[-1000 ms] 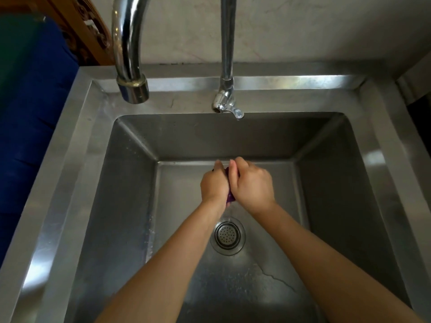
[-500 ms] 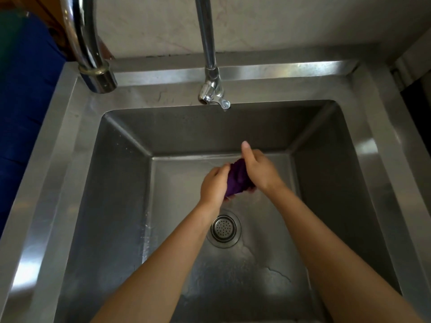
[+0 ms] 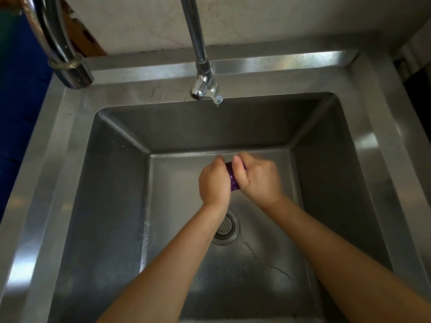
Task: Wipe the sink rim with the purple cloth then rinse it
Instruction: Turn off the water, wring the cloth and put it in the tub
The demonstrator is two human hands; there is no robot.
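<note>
The purple cloth (image 3: 233,177) is bunched tight between both hands, only a narrow strip of it showing. My left hand (image 3: 214,185) and my right hand (image 3: 258,180) are pressed together around it, low inside the steel basin and above the drain (image 3: 227,227). The sink rim (image 3: 268,66) runs along the back and both sides. A thin tap (image 3: 205,87) hangs over the back edge with a drop at its spout; no stream falls.
A thick curved faucet (image 3: 67,66) ends at the back left corner of the rim. Water trails across the basin floor (image 3: 268,264) by the drain. A blue surface (image 3: 21,108) lies left of the sink. A pale wall (image 3: 256,19) stands behind.
The cloth was partly open between my hands half a second ago; now both hands have closed tightly on it again. The view has shifted slightly.
</note>
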